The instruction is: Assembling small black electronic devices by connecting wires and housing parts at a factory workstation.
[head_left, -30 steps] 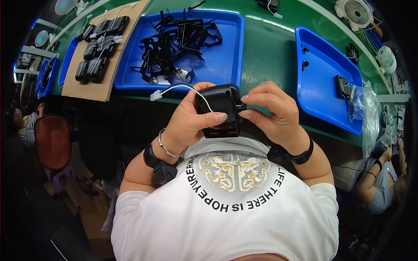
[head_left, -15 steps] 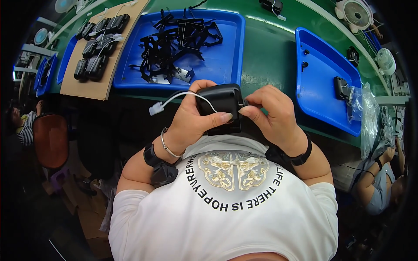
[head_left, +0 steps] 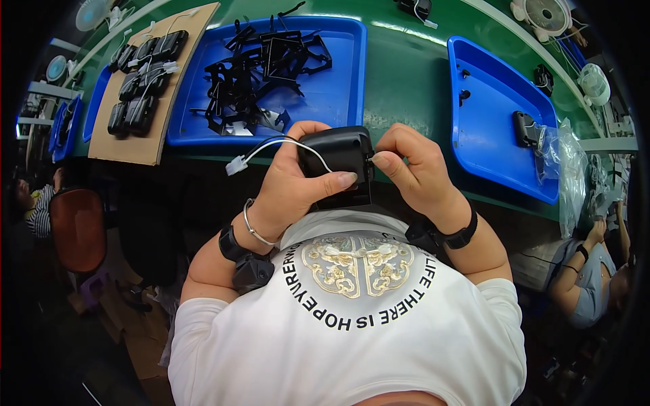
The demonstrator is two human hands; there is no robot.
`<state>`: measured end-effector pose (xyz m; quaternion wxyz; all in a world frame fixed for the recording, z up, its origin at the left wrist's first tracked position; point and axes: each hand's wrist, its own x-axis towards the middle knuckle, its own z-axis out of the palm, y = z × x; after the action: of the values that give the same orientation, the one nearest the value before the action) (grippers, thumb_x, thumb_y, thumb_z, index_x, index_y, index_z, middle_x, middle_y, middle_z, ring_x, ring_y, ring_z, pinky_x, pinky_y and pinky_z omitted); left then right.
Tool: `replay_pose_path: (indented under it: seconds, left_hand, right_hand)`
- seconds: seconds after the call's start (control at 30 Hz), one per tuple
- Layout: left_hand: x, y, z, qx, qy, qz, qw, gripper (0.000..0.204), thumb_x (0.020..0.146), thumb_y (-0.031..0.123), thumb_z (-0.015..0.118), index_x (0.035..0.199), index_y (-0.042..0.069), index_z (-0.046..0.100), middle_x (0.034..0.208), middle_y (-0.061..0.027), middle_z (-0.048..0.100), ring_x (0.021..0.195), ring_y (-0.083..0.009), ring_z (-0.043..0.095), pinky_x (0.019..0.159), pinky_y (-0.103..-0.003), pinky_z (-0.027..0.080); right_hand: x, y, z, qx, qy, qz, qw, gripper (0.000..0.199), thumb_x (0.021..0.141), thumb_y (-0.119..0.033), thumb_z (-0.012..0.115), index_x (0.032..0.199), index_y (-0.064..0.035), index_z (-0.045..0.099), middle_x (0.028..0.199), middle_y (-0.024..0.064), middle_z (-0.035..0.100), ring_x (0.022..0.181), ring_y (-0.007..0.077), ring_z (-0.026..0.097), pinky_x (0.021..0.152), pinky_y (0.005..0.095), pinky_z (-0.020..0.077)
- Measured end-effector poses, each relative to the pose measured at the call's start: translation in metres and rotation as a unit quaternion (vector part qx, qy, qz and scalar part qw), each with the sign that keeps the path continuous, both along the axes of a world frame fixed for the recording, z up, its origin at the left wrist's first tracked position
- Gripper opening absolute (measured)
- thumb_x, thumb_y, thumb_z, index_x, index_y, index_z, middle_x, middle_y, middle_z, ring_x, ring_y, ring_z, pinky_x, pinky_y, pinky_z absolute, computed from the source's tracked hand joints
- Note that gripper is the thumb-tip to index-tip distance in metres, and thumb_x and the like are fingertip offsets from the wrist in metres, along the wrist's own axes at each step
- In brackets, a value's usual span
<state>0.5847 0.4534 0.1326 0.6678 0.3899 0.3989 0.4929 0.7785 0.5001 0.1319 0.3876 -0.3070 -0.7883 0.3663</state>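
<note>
The left hand [head_left: 298, 186] grasps a black rounded plastic housing [head_left: 338, 159] above the green desk [head_left: 406, 74] edge, thumb across its face. The right hand [head_left: 413, 172] is clenched on its right side, pinching there. The thin white wire with its connector [head_left: 237, 164] now swings further left, freed. Beyond lies a blue plastic tray [head_left: 338, 95] of black brackets.

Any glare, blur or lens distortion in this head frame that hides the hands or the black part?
Head view: sharp on the left hand, right hand and black part; fisheye bends the green bench edge, corners fall to black, and slight glare streaks the blue tray rim.
</note>
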Motion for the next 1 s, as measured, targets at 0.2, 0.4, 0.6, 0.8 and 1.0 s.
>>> replay_pose_path:
  seconds: [0.2,0.4,0.6,0.8,1.0]
  left_hand:
    - [0.003,0.000,-0.004,0.001,0.000,-0.003,1.000,0.054,0.072,0.002,0.071,0.113,0.003,0.036,0.100,-0.0084,0.055,0.089,-0.0135,0.058,0.076,-0.026,0.052]
    - [0.005,0.001,-0.006,0.015,-0.001,0.005,1.000,0.055,0.071,0.002,0.072,0.113,0.003,0.037,0.099,-0.0082,0.055,0.089,-0.0131,0.058,0.077,-0.025,0.051]
    - [0.005,0.003,-0.004,0.002,0.007,-0.015,1.000,0.057,0.070,-0.003,0.071,0.115,0.006,0.037,0.103,-0.0085,0.054,0.093,-0.0150,0.057,0.081,-0.027,0.049]
    - [0.007,0.006,-0.004,-0.010,-0.001,-0.016,1.000,0.058,0.069,-0.006,0.069,0.115,0.007,0.036,0.105,-0.0097,0.054,0.095,-0.0173,0.057,0.083,-0.031,0.051]
    - [0.010,0.007,-0.007,-0.005,-0.024,0.007,1.000,0.054,0.072,-0.002,0.070,0.113,0.003,0.036,0.100,-0.0093,0.055,0.089,-0.0138,0.058,0.075,-0.025,0.051]
  right_hand:
    - [0.002,-0.006,0.001,-0.029,-0.010,-0.010,0.999,0.026,0.087,-0.024,0.059,0.078,-0.0001,0.053,0.069,0.0059,0.050,0.063,0.0148,0.046,0.058,0.0249,0.0380]
    - [-0.002,-0.013,-0.006,-0.122,0.104,-0.023,0.987,0.025,0.088,-0.025,0.057,0.084,-0.0013,0.052,0.071,0.0042,0.052,0.065,0.0110,0.047,0.059,0.0219,0.0391]
    - [0.003,-0.007,-0.013,-0.013,0.002,-0.050,0.999,0.021,0.089,-0.022,0.056,0.090,-0.0013,0.051,0.076,0.0027,0.053,0.065,0.0089,0.047,0.058,0.0208,0.0392]
    - [-0.011,-0.012,-0.011,-0.162,0.148,-0.123,0.968,0.022,0.090,-0.022,0.054,0.084,-0.0011,0.054,0.071,0.0044,0.054,0.062,0.0113,0.048,0.056,0.0229,0.0397]
    - [-0.001,-0.011,-0.009,-0.025,0.092,-0.081,0.992,0.023,0.090,-0.023,0.053,0.086,-0.0005,0.054,0.070,0.0083,0.054,0.061,0.0149,0.051,0.054,0.0248,0.0406]
